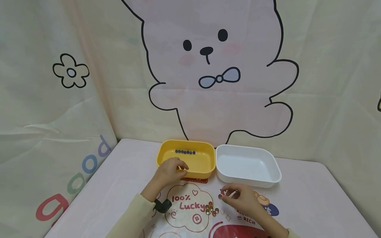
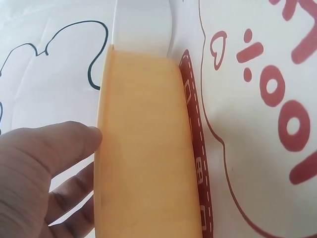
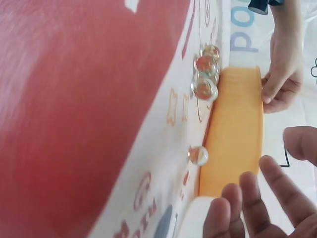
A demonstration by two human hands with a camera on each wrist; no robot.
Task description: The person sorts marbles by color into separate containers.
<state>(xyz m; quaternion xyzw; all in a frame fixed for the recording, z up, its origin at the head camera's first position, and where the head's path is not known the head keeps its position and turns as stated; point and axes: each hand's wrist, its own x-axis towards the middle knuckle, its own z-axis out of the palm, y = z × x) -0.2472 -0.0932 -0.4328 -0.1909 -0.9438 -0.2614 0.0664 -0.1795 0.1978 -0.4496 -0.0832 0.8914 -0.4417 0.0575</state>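
My left hand is at the near left rim of the yellow tray. In the left wrist view its thumb lies at the rim and the curled fingers go behind the wall, holding the edge. A row of dark beads lies in the tray. My right hand hovers low over the table, thumb and fingers apart in the right wrist view with nothing between them. A lone glass marble lies close by its fingertips. Several amber and clear marbles sit grouped to its left.
A white tray stands against the yellow tray's right side. Both are at the back of the table, before a cloth backdrop with a bear drawing. The printed table cover has lettering and a red shape at the front.
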